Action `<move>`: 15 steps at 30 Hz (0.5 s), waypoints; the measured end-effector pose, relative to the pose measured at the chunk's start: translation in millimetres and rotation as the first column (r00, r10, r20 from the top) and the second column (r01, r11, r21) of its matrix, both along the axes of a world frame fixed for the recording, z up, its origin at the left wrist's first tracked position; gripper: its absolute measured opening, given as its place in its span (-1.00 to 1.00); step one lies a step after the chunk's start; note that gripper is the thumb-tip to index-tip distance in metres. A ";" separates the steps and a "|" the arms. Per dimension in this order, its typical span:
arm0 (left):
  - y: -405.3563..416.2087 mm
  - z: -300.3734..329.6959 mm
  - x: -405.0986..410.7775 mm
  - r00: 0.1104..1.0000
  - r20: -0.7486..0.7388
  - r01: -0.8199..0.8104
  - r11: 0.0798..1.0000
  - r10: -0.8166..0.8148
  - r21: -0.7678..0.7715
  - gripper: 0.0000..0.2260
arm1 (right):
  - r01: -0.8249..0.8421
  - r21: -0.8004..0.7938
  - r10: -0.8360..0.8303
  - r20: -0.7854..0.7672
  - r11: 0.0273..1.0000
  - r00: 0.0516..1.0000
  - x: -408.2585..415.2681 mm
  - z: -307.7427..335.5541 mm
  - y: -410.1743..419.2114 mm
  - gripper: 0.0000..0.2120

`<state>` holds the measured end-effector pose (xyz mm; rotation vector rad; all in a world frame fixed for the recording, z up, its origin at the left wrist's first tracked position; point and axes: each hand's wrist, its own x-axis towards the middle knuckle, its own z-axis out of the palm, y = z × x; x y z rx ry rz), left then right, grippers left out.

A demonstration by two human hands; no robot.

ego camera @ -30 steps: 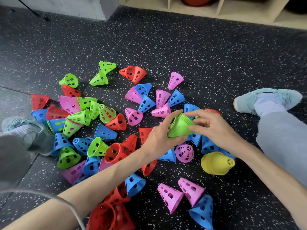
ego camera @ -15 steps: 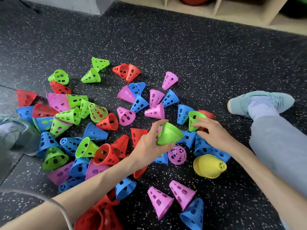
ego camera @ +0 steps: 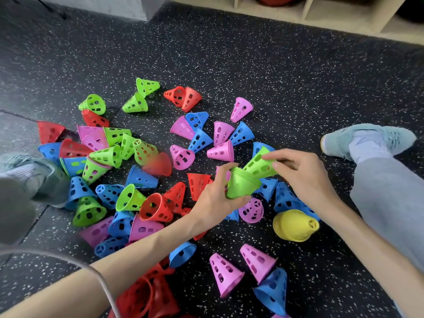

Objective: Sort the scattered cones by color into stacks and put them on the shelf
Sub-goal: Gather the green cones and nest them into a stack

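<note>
The left hand [ego camera: 215, 198] grips a nested green stack [ego camera: 243, 185], fingers [ego camera: 226, 171] curled round its wide end. The right hand [ego camera: 305, 177] pinches a single green cone [ego camera: 260, 165], whose lower end touches the stack's rim. Loose cones [ego camera: 142, 180] crowd the floor [ego camera: 275, 72] left of the fingers; beyond them lies bare floor, then the shelf [ego camera: 344, 17], its contents unclear. A yellow stack [ego camera: 294, 224] lies just below the right wrist.

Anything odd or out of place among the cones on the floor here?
Mostly the expected scatter. One oddity: the yellow stack, lying on its side by the right forearm, is the only yellow among the loose green, red, blue and pink cones.
</note>
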<state>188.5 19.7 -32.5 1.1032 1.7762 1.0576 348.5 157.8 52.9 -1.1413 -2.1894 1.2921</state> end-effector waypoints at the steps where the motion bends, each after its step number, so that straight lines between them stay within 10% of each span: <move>1: -0.2 1.3 1.1 1.000 -0.001 0.000 1.000 0.000 0.007 -0.33 | -0.019 -0.011 0.019 -0.011 1.000 1.000 -0.5 1.3 -4.8 -0.69; 15: -8.2 27.3 0.1 0.997 -0.071 -0.004 1.000 0.006 0.029 -0.26 | -0.097 -0.064 0.096 -0.018 0.993 0.995 -4.9 6.4 -26.7 -0.71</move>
